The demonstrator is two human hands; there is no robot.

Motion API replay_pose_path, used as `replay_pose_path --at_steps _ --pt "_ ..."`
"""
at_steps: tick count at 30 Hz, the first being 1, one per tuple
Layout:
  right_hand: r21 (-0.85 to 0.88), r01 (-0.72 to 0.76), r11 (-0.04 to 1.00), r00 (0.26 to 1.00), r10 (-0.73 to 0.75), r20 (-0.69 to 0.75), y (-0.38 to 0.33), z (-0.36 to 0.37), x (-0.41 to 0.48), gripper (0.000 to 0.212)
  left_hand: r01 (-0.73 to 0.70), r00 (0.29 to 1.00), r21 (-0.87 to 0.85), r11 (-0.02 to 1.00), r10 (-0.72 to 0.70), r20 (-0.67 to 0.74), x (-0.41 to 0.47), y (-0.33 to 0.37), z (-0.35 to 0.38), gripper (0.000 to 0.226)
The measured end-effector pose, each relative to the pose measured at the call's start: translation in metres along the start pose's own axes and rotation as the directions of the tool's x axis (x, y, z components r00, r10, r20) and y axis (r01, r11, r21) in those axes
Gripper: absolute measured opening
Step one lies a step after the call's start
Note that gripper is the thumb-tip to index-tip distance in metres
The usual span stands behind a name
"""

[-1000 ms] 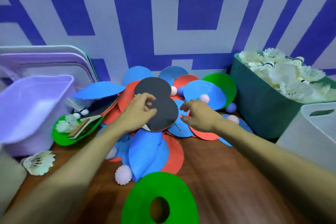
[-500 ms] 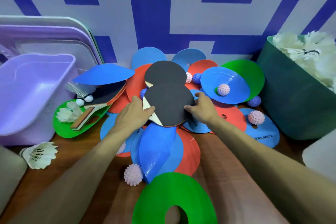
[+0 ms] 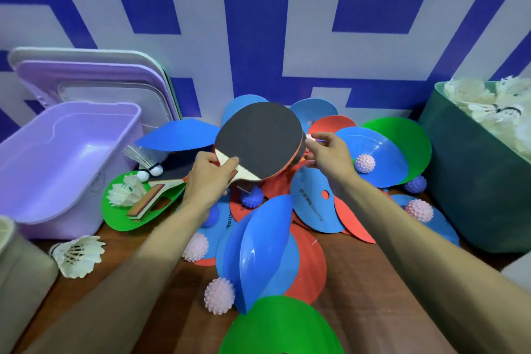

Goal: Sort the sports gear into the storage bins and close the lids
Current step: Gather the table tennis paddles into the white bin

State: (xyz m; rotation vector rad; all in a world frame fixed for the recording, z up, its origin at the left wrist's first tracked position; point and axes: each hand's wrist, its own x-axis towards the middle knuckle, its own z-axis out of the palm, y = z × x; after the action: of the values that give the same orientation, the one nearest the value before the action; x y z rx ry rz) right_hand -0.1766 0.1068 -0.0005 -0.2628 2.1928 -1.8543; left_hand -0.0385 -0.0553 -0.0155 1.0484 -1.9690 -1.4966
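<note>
Rightward of the black-faced wooden table-tennis paddle point(image 3: 258, 141), the dark green plastic bin point(image 3: 471, 181) held heaped white feather shuttlecocks point(image 3: 485, 106), its far side cut off. Left of the paddle, the lilac plastic bin point(image 3: 66, 158) stood open. The left hand point(image 3: 209, 181) gripped the paddle's handle and the right hand point(image 3: 327, 152) pinched its rim, above flat coloured plastic discs point(image 3: 258, 253). Whether the red edge beneath was a second paddle was unclear.

matt black rubber paddle point(image 3: 258, 138), glossy plastic discs point(image 3: 258, 250)
</note>
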Motion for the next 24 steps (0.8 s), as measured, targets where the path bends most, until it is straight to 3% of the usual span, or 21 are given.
replay_pose_path --at_steps 5,7,10,15,18,21,24 --pt "-0.094 -0.090 0.992 0.995 0.087 -0.039 0.018 0.011 0.042 0.035 0.013 1.000 0.006 1.000 -0.012 -0.026 0.022 0.002 0.011 0.022" --pt "-0.151 -0.119 0.981 0.993 0.116 -0.027 0.025 0.015 0.051 0.011 0.022 1.000 0.064 0.998 -0.023 0.015 0.032 0.002 0.019 0.022" --pt "-0.220 -0.165 0.961 0.986 0.166 -0.016 0.029 0.016 0.062 0.014 0.003 0.998 0.154 0.988 -0.013 0.063 0.047 -0.003 0.032 0.033" --pt "0.068 -0.324 0.944 0.946 0.324 0.015 0.018 0.013 0.071 0.022 -0.063 0.993 0.333 0.941 0.025 0.117 0.063 -0.009 0.049 0.034" --pt "-0.015 -0.311 0.950 0.946 0.311 0.091 0.016 0.012 0.072 0.019 -0.084 0.988 0.386 0.919 0.027 0.149 0.069 0.001 0.050 0.027" --pt "-0.143 -0.261 0.955 0.959 0.273 0.075 0.015 0.017 0.074 0.023 -0.089 0.982 0.452 0.888 0.003 0.187 0.078 0.007 0.051 0.037" --pt "-0.139 -0.246 0.959 0.965 0.256 0.063 0.014 0.023 0.077 0.027 -0.070 0.977 0.450 0.890 -0.030 0.212 0.081 0.011 0.049 0.032"
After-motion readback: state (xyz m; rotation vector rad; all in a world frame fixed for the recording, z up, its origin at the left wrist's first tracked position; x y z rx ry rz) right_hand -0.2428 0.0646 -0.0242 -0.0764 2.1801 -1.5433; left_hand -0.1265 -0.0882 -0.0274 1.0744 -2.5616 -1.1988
